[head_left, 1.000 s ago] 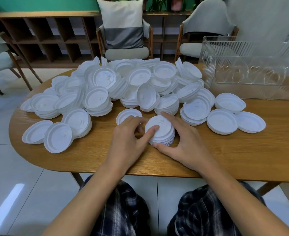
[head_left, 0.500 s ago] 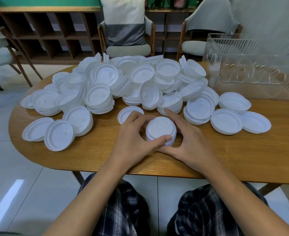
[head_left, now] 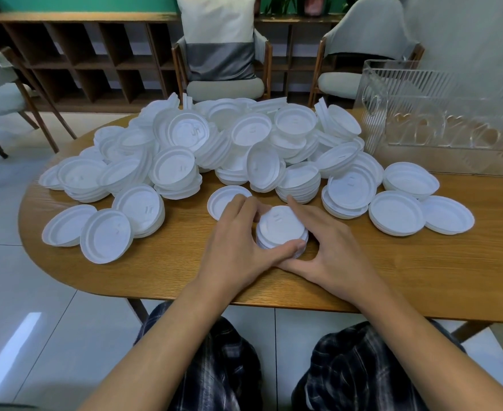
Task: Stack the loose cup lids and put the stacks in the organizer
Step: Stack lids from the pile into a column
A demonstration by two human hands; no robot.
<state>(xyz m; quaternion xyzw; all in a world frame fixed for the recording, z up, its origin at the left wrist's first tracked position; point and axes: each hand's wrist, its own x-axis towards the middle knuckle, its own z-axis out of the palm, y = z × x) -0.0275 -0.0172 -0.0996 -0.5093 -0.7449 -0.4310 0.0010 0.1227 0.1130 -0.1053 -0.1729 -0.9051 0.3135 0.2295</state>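
The fingers (head_left: 243,204) of the left hand (head_left: 235,247) curl round a small stack of lids (head_left: 281,228). The thumb presses on the stack's near edge. The right hand (head_left: 333,253) wraps round the other side of the same stack, and one finger reaches along its far side. Both hands hold the stack between them. It sits on the desk (head_left: 392,280), near the front edge. The top lid is white and has a little slot mark in it.

A single lid (head_left: 222,200) lies flat just behind the left hand. Behind that is a big pile of lids (head_left: 214,143). They are all white and jumbled. Some are nested in short stacks and some are tipped on edge. A few more lie flat at the left and right ends of the pile.

The clear organizer (head_left: 440,126) stands at the far right of the desk, well apart from the hands. Past the desk are chairs, one with a grey and white cushion (head_left: 219,40), and a wooden shelf (head_left: 75,54).
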